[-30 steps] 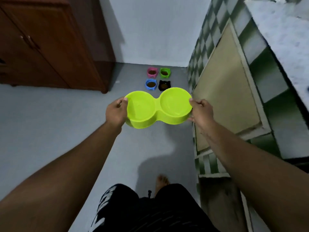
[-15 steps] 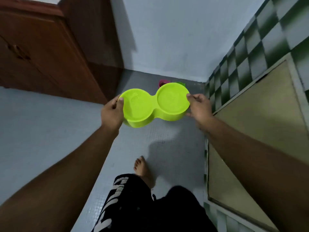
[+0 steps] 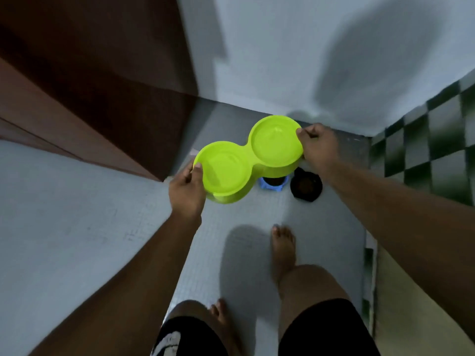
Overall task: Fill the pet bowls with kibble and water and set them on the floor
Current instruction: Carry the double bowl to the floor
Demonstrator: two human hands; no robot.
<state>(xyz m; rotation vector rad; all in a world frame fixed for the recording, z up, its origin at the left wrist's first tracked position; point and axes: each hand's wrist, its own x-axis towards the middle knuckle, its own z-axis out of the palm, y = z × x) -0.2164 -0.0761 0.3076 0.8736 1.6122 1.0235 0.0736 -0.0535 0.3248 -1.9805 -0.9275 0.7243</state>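
Head view: the person has stepped closer to the far corner. The green double bowl (image 3: 246, 160) is still up in the air, now just over the little blue bowl (image 3: 272, 185) and black bowl (image 3: 305, 187) on the floor (image 3: 77, 227). The left hand (image 3: 186, 194) grips its near left end. The right hand (image 3: 320, 147) grips its far right end. I think it goes down soon.

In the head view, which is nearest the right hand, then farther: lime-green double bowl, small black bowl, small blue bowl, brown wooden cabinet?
1. Lime-green double bowl: held by right hand.
2. Small black bowl: floor, just below it.
3. Small blue bowl: floor, further left.
4. Brown wooden cabinet: far left.
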